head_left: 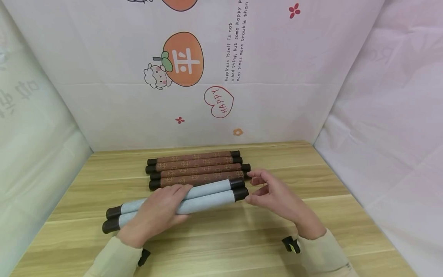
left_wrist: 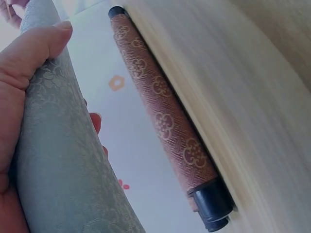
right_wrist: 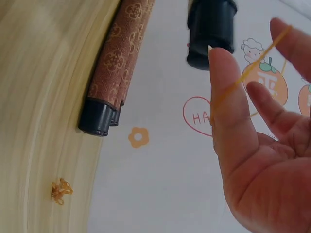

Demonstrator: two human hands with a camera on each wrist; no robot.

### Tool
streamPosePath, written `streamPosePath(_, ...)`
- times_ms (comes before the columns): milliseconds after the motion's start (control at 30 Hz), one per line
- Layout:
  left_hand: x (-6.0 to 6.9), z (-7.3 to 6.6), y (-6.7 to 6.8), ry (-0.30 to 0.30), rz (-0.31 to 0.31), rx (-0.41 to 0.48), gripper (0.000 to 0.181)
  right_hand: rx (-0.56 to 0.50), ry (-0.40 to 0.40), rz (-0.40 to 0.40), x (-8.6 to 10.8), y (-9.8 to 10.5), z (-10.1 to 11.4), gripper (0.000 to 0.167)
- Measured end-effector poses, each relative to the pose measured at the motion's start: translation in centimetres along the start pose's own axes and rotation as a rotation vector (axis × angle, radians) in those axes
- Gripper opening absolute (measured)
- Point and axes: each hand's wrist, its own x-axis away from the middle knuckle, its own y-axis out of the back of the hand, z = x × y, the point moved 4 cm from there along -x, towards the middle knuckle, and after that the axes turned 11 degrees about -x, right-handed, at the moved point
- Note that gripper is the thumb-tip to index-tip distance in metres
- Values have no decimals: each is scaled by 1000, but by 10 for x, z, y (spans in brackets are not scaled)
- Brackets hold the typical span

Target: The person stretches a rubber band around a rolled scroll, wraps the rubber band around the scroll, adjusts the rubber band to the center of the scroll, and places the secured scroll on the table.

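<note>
In the head view my left hand [head_left: 160, 209] grips two light-blue scrolls [head_left: 211, 202] with dark end caps. They lie side by side, tilted, in front of several brown patterned scrolls [head_left: 199, 168] on the table. The left wrist view shows my thumb across the pale floral cloth of one blue scroll [left_wrist: 63, 145]. Beside the right-hand caps is my right hand [head_left: 277, 194]. A thin yellow rubber band [right_wrist: 245, 75] is stretched across its spread thumb and fingers. The thumb is close to a dark cap [right_wrist: 211, 36]; whether they touch I cannot tell.
A small clump of rubber bands [right_wrist: 61, 191] lies on the wood-grain table [head_left: 221, 246]. White printed cloth [head_left: 266, 96] stands behind the table, and pale cloth walls close off both sides.
</note>
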Motion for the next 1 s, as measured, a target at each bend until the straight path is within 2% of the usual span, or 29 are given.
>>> streamPosePath(200, 1, -3, 6, -19, 4, 9, 76, 91, -4, 58, -1, -2, 1, 79)
streamPosePath(367, 1, -6, 9, -39, 32, 48, 76, 72, -29, 88, -3, -6, -3, 86)
streamPosePath(567, -2, -12, 13, -71, 4, 65, 77, 21, 18, 157, -10, -14, -6, 85)
streamPosePath(733, -5, -15, 15, -69, 20, 52, 77, 1, 78, 194, -13, -19, -3, 79)
streamPosePath(1000, -10, -20, 17, -66, 25, 46, 79, 56, 67, 205, -13, -23, -3, 76)
